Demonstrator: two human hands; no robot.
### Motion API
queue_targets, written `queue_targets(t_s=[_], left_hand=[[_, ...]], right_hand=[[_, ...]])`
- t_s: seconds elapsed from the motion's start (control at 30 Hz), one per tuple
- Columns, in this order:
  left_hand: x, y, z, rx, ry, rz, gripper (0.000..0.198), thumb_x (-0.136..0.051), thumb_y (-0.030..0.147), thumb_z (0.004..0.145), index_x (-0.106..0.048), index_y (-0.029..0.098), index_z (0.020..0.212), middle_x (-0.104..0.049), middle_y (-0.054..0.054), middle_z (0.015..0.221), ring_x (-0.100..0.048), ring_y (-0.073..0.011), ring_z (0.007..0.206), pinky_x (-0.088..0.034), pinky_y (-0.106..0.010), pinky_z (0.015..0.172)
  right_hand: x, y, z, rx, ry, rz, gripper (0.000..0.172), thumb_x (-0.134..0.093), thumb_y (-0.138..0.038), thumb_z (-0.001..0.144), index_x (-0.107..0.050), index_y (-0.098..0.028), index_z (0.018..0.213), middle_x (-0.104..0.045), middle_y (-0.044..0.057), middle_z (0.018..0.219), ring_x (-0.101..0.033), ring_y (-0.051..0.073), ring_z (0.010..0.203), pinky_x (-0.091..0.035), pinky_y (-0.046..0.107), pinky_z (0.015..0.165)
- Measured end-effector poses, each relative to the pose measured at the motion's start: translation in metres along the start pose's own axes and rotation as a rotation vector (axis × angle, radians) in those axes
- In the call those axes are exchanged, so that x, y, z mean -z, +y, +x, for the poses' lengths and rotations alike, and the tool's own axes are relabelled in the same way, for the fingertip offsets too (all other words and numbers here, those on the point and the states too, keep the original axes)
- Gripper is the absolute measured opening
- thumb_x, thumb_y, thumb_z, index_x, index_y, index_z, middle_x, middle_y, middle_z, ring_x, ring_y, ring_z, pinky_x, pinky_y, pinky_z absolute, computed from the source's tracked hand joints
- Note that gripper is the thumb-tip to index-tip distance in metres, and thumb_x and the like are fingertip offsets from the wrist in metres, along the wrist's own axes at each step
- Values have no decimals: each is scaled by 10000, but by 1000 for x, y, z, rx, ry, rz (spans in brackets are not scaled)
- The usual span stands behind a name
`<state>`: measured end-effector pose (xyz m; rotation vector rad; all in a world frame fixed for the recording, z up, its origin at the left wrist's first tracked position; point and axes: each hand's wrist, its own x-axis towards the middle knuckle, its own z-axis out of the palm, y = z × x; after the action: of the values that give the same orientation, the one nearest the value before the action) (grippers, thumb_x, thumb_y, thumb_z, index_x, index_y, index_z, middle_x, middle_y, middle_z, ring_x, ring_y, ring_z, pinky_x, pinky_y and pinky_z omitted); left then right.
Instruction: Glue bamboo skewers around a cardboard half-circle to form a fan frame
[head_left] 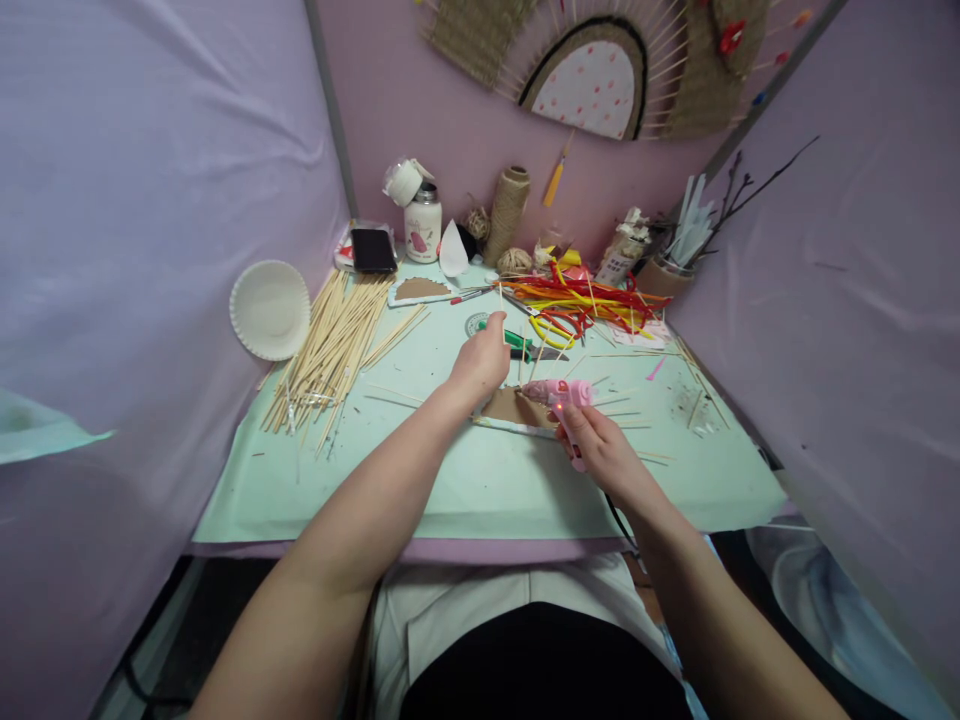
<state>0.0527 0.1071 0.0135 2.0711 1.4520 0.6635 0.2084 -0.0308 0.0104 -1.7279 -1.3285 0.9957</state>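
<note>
My right hand (596, 440) is wrapped round the handle of a pink hot glue gun (574, 395), its nozzle pointing left over a half-round piece of brown cardboard (499, 407) with a pale edge. Thin sticks fan out from that piece on several sides. Just above its left end, my left hand (484, 358) is closed with the thumb up, and a thin wooden stick (501, 292) rises from its grip. The fingers of this hand are mostly hidden from view. Beyond it lie green-handled pliers (517, 342) on the table.
A heap of wooden sticks (330, 345) lies to the left by a white scalloped bowl (270, 310). Behind are a black phone-like slab (373, 250), a white jar (423, 225), twine (508, 215), yellow scissors (553, 330) and red and yellow pipe cleaners (592, 297). Cloth walls enclose the table.
</note>
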Motion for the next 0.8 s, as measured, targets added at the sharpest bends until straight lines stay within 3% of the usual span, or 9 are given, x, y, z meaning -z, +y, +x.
queue_targets(t_s=[0.47, 0.63, 0.8], left_hand=[[-2, 1, 0, -6, 5, 9, 539, -419, 154, 921, -352, 148, 1456, -705, -134, 1100, -639, -263, 1100, -457, -358, 939], [-4, 3, -2, 14, 10, 45, 540, -451, 161, 919, -357, 143, 1451, -704, -138, 1089, -649, -265, 1065, -466, -364, 926], [-11, 3, 1, 54, 14, 25, 540, -517, 185, 901, -390, 141, 1423, -704, -132, 1079, -656, -252, 1047, -472, -347, 908]], right_hand=[[5, -8, -6, -8, -19, -24, 602, -464, -815, 782, -525, -221, 708, -477, -26, 522, -446, 139, 447, -349, 283, 448], [10, -14, -21, 37, 75, 57, 614, -457, -803, 803, -581, -204, 764, -513, -5, 571, -462, 147, 507, -370, 283, 480], [12, -3, -32, 66, 131, 148, 625, -459, -799, 809, -616, -194, 806, -543, 14, 626, -460, 144, 521, -392, 284, 487]])
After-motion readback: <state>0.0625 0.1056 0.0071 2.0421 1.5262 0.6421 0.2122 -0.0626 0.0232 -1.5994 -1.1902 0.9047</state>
